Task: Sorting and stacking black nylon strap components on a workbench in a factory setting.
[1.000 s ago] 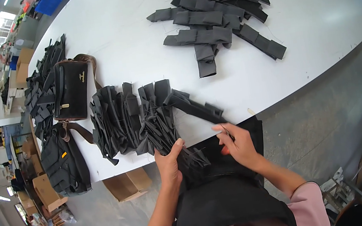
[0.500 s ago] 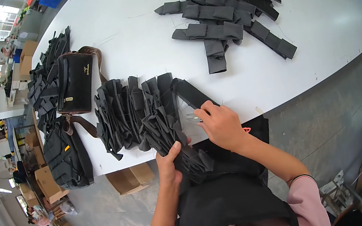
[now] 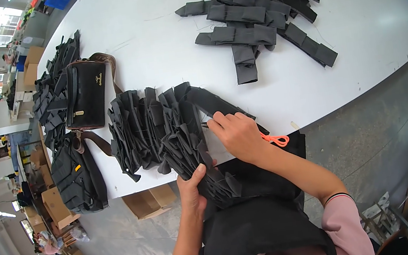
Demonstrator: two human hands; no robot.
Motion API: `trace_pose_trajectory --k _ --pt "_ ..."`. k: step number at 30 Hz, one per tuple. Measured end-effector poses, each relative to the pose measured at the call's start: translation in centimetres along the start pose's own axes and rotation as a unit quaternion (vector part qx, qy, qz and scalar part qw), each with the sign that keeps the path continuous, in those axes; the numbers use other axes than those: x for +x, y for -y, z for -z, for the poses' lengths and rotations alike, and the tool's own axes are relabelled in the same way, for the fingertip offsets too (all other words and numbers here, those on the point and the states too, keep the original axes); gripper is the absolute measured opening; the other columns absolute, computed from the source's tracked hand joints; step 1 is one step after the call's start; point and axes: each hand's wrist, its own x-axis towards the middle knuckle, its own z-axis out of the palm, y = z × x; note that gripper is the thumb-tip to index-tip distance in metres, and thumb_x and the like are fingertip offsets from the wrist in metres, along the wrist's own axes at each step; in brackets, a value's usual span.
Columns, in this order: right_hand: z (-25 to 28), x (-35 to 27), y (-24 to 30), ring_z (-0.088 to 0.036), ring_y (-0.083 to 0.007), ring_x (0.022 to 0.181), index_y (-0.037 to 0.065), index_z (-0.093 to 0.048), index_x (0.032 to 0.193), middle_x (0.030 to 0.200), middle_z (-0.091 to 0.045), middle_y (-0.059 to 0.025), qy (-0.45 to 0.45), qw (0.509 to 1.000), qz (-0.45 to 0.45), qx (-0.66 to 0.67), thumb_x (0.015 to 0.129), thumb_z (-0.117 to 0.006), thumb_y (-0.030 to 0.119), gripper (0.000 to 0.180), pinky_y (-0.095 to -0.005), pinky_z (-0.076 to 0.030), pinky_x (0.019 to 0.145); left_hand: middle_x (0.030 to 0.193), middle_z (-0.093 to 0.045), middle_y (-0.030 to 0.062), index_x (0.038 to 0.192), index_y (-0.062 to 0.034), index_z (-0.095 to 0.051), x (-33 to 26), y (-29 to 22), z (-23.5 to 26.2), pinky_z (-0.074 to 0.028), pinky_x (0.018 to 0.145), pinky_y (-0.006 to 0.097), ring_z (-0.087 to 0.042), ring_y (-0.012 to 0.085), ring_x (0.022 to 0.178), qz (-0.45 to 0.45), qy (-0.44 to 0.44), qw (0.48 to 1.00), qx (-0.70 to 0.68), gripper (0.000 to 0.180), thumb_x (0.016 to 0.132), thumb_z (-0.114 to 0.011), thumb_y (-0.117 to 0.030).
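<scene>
My left hand [image 3: 192,187] is closed round the lower end of a thick bundle of black fabric strips [image 3: 183,148] at the table's near edge, thumb on top. My right hand [image 3: 236,136] is curled closed beside it, round what looks like thread snips; only a dark tip [image 3: 205,124] shows at the fingers. An orange cord loop [image 3: 276,141] hangs by the right wrist. One long black strip [image 3: 219,103] slants from the bundle's top past my right knuckles. Left of the bundle stand more folded black strips [image 3: 134,129], with loose thread ends.
Flat black strips [image 3: 245,14] lie piled at the far side of the white table [image 3: 149,36]. On the left are a dark shoulder bag [image 3: 89,94], a black backpack [image 3: 77,174] and another strip heap [image 3: 51,99]. A cardboard box [image 3: 149,202] sits below the table edge.
My right hand has moved slightly left and up toward the bundle, and the metal part seen at its fingers is now mostly hidden. More of the orange loop shows. The slanting strip has shifted.
</scene>
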Motion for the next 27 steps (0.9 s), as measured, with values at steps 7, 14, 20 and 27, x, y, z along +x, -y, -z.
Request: trace_pose_trajectory --k 7,14,20,27 --pt "0.6 -1.3 -0.3 -0.052 -0.0138 0.061 0.007 -0.058 0.092 0.076 -0.049 -0.0019 -0.004 0.999 -0.039 0.024 0.07 -0.057 0.007 0.022 -0.0279 -0.037 0.053 0.099 -0.061 0.013 0.111 0.0034 -0.052 0.0 0.0 0.2 -0.053 0.076 0.036 -0.063 0.0247 0.088 0.001 -0.008 1.0 -0.001 0.047 0.072 -0.072 -0.014" --pt "-0.4 0.2 0.1 -0.052 -0.0142 0.062 0.006 -0.058 0.091 0.076 -0.048 -0.0018 0.031 0.999 -0.007 0.012 0.071 -0.056 0.006 0.02 -0.0283 -0.037 0.053 0.095 -0.062 0.0141 0.11 0.0031 -0.052 -0.2 0.0 -0.2 -0.054 0.076 0.036 -0.064 0.0253 0.086 -0.003 0.0 1.0 0.01 0.046 0.072 -0.072 -0.014" --pt "1.1 -1.1 0.6 -0.051 -0.0155 0.06 0.005 -0.057 0.088 0.077 -0.047 -0.0027 0.0 0.998 -0.034 0.044 0.071 -0.056 0.007 0.017 -0.0282 -0.037 0.053 0.098 -0.062 0.0134 0.111 0.0032 -0.052 -0.2 -0.1 0.5 -0.053 0.076 0.036 -0.063 0.0255 0.088 -0.012 -0.009 1.0 0.005 0.047 0.072 -0.072 -0.013" --pt "-0.1 -0.3 0.8 -0.051 -0.017 0.06 0.006 -0.056 0.089 0.079 -0.048 -0.004 0.079 0.996 -0.009 0.029 0.068 -0.055 0.006 0.022 -0.0285 -0.038 0.055 0.1 -0.061 0.0134 0.113 0.0036 -0.051 -0.4 -0.3 0.0 -0.053 0.076 0.035 -0.063 0.0256 0.089 -0.011 0.011 1.0 0.003 0.049 0.072 -0.072 -0.013"
